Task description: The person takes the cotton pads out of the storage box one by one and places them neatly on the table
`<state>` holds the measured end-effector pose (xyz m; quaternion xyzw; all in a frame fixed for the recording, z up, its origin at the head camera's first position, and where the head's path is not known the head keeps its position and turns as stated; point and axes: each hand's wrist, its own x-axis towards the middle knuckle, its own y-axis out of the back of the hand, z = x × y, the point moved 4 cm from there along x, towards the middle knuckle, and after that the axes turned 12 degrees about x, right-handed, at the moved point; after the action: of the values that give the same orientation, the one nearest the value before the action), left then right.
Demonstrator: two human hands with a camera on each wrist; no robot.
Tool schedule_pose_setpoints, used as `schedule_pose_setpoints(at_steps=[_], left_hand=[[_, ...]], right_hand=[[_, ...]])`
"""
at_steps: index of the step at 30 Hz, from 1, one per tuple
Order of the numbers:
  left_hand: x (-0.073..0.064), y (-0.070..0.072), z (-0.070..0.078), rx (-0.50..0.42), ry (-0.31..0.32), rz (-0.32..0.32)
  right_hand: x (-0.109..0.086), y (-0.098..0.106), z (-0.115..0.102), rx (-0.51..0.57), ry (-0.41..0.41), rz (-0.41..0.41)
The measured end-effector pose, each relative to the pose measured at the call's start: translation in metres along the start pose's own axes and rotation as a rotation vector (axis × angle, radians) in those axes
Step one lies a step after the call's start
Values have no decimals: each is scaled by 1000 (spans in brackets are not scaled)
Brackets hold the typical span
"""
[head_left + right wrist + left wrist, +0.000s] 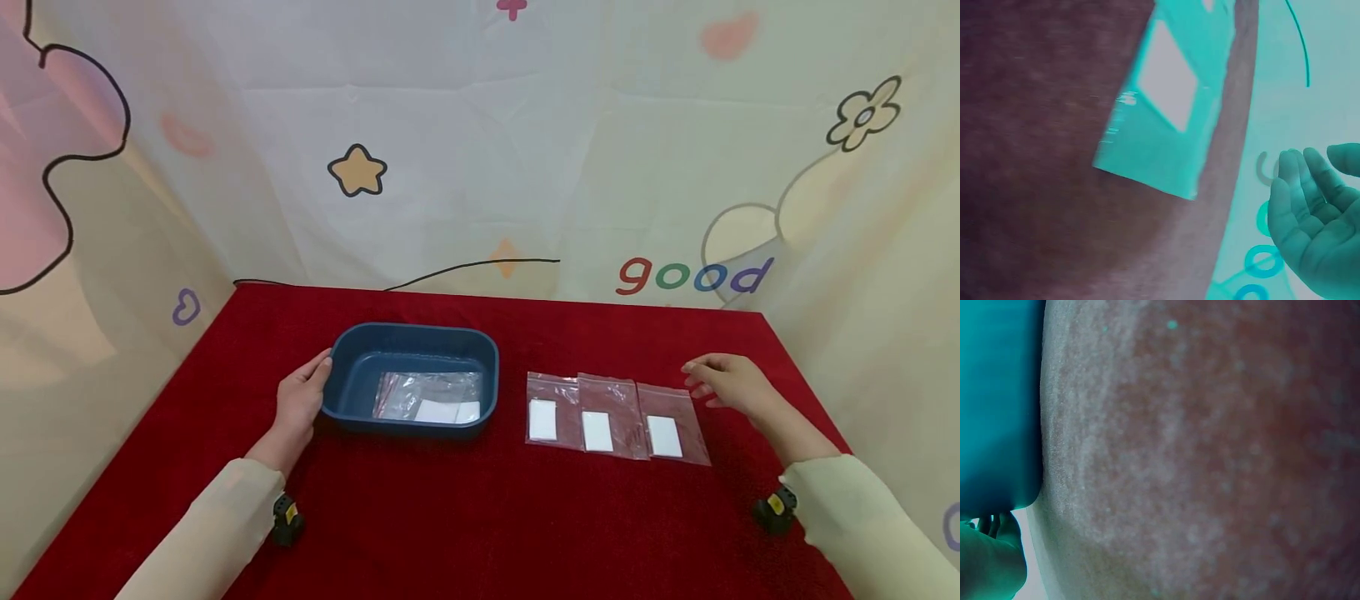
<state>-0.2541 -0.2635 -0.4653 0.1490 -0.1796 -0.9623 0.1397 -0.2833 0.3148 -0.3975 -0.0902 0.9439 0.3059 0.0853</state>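
Note:
My left hand (297,402) grips the left end of a dark blue plastic basin (408,428), its thumb at the rim. Inside the basin lie clear zip bags (442,385) with white cards in them. To its right, three more zip bags lie in a slightly overlapping row: a left one (567,425), a middle one (627,417) and a right one (692,433), each with a white card. Beside the upper right corner of the right bag hovers my right hand (729,385), fingers loosely bent and holding nothing. The right wrist view shows that palm (1322,228) apart from the bag (1154,153).
A red cloth (465,525) covers the table. Behind it and at both sides hangs a pale printed curtain (465,167). Each wrist carries a small black camera, one at the left cuff (286,521) and one at the right cuff (776,510).

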Motion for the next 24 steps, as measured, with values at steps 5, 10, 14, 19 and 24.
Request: schedule_pose_setpoints(at_steps=[5, 10, 14, 19, 24], left_hand=[[1, 1, -3, 4, -20, 11], [2, -1, -1, -3, -33, 32], [2, -1, 0, -2, -20, 5], [2, -1, 0, 5, 12, -14], [2, -2, -3, 1, 0, -16]], right_hand=[[6, 5, -19, -9, 34, -9], [13, 8, -37, 8, 59, -45], [23, 9, -57, 16, 84, -116], [38, 7, -84, 41, 109, -164], [53, 3, -105, 111, 121, -203]])
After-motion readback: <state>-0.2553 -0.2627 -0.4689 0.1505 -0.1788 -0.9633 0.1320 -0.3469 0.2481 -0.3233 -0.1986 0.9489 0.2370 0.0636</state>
